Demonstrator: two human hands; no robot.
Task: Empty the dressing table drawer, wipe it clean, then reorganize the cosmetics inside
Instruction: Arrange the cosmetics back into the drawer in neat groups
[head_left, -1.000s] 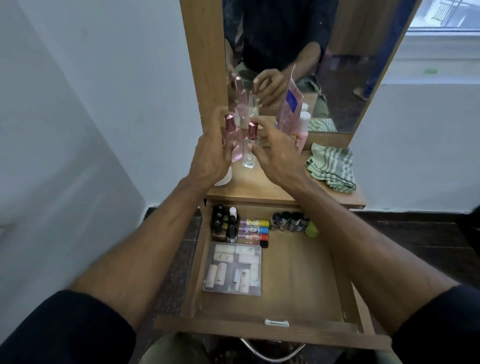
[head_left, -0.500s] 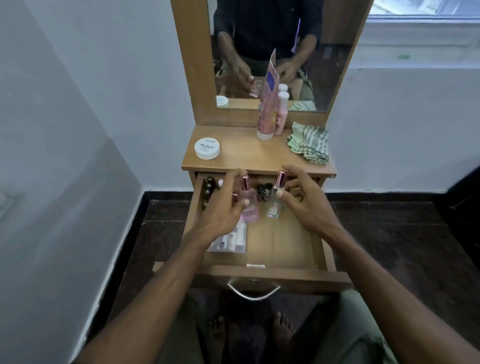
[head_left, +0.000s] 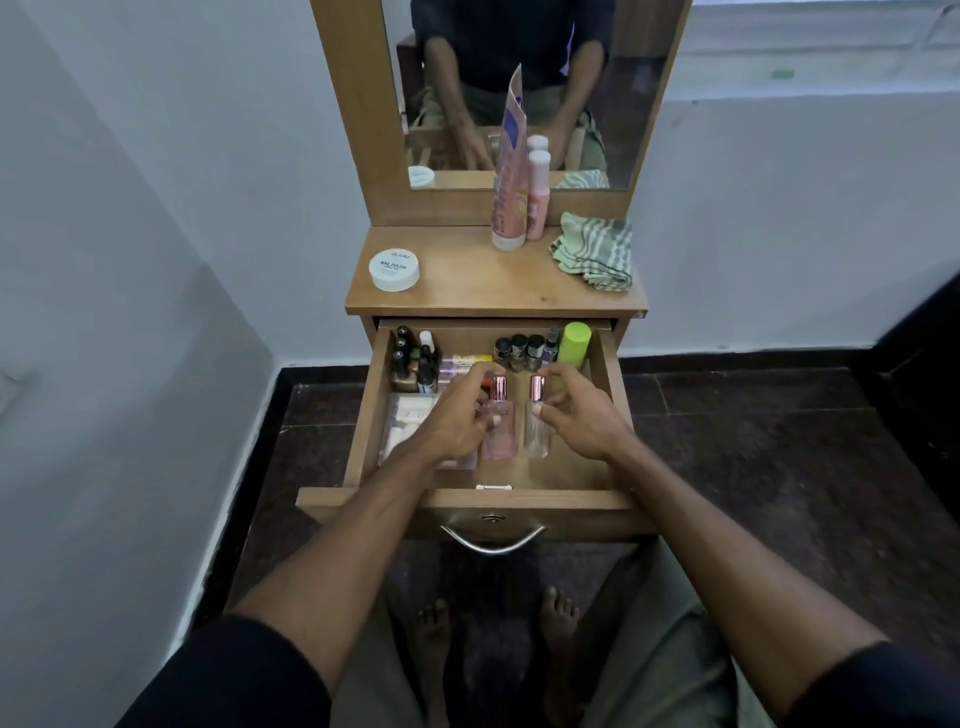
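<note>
Two hands (head_left: 457, 421) (head_left: 576, 415) — perhaps gripping — two bottles (head_left: 500, 426) (head_left: 536, 423).

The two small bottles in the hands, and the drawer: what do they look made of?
Pink bottle and clear bottle: transparent bodies, glass or hard plastic, can't tell which; shiny rose-metallic caps, maybe plated. Drawer: wood or wood-grain laminate, smooth satin finish, with a bright metal handle.

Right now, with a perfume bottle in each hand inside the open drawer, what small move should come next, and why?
Probably let go of both bottles. The pink bottle in the left hand and the clear bottle in the right hand appear to stand upright, side by side, on the drawer floor, so they likely need no more support.
</note>
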